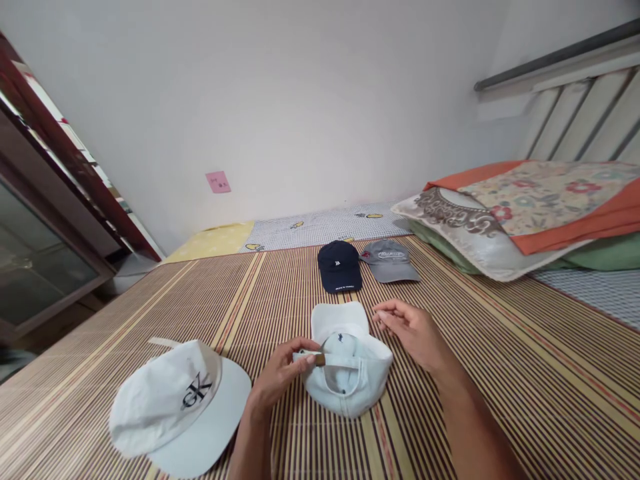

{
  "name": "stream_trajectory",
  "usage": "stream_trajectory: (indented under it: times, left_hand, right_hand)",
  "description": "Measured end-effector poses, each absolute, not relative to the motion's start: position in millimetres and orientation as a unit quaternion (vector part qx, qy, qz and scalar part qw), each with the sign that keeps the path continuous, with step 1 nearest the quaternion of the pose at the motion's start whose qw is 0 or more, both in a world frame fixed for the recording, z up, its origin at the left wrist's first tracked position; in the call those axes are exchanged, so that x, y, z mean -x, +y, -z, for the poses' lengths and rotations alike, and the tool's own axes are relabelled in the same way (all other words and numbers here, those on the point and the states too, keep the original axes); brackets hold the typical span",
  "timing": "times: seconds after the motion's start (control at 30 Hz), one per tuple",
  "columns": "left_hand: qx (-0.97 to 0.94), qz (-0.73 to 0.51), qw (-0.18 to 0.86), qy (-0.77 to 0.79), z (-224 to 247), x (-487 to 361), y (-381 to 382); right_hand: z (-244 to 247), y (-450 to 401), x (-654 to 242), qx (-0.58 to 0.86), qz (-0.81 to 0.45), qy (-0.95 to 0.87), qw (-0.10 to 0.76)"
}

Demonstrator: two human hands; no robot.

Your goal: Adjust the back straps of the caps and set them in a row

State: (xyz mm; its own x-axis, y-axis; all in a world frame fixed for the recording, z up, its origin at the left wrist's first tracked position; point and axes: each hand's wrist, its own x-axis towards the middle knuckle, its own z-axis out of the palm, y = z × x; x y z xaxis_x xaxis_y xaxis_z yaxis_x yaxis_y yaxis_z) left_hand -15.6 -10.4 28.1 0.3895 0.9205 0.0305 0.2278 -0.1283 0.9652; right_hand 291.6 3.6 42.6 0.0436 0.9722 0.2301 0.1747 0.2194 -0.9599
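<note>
Between left hand (280, 369), pinched on its strap (343, 361), and loosely parted right hand (411, 331), pale cap (345, 403)

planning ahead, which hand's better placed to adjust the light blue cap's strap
Likely the left hand: its fingers pinch the strap by the brown piece; the right hand looks empty beside the brim.

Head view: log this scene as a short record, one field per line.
Left hand: pinching the back strap of a pale blue fabric cap, by a brown fitting
Right hand: holding nothing, apart from that cap, right of its brim
Cap brim: pointing away from the person
Left side: white fabric cap with black letters
Beyond: navy fabric cap beside a grey fabric cap with pale lettering
Surface: brown-and-tan striped mat
Wall: pink rectangular paper
</note>
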Motion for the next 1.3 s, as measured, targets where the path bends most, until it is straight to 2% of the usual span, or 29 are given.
stream_trajectory:
  times: [0.17,0.47,0.6,1.0,1.3]
  left_hand:
    - [-0.662,-0.357,0.519,0.407,-23.7,14.8,-8.9]
    - [-0.640,-0.377,0.543,0.392,-21.2,12.9,-7.6]
    - [-0.648,-0.377,0.537,0.387,-22.0,15.0,-8.0]
    - [-0.618,-0.383,0.573,0.378,-23.3,9.4,-10.4]
    - [-0.581,-0.390,0.616,0.362,-18.2,9.2,-9.4]
  right_hand:
    - [-41.4,1.9,-292.3,0.488,-0.402,-0.590,0.502]
    - [-66.2,-21.0,-248.0,0.431,-0.415,-0.722,0.346]
    - [-63.7,-22.9,-239.2,0.433,-0.412,-0.740,0.308]
    - [-56.9,-19.8,-231.3,0.453,-0.396,-0.750,0.276]
    - [-46.9,-15.2,-226.8,0.423,-0.420,-0.748,0.292]
